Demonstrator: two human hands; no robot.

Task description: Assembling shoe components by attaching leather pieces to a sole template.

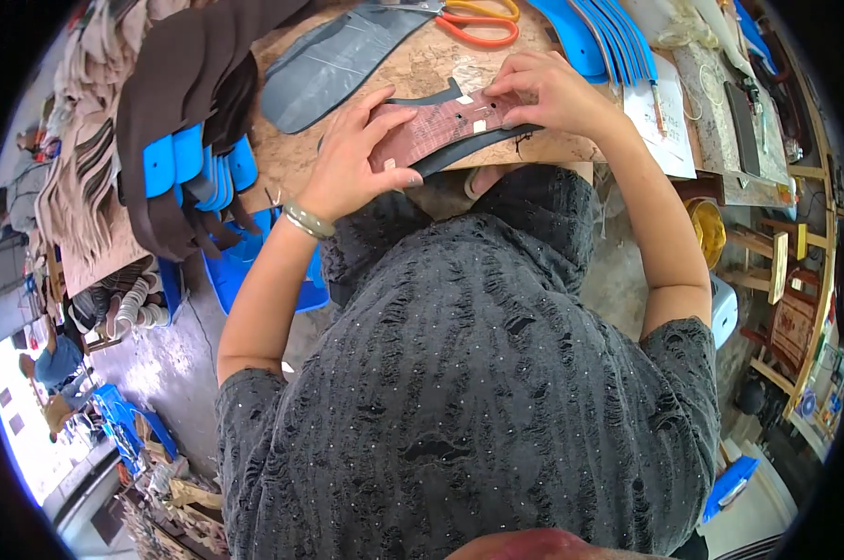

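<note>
At the front edge of the worktable, both my hands are on a reddish-brown, wood-patterned template (422, 133) with small holes and white patches. My left hand (347, 159) grips its left end, thumb along the near edge and fingers over the top. The fingers of my right hand (548, 91) curl onto its right end, thumb at the near side. Beneath the template lies a dark, flexible sheet (476, 149), showing along the near edge and as a narrow strip at the far edge. My palms and fingers hide the template's ends.
A grey sole-shaped sheet (333, 70) and orange-handled scissors (482, 35) lie beyond my hands. Dark brown strips (174, 79) with blue ends are piled left; blue curved pieces (580, 42) sit far right, near a white paper (674, 140). A blue bin (244, 275) stands below the table.
</note>
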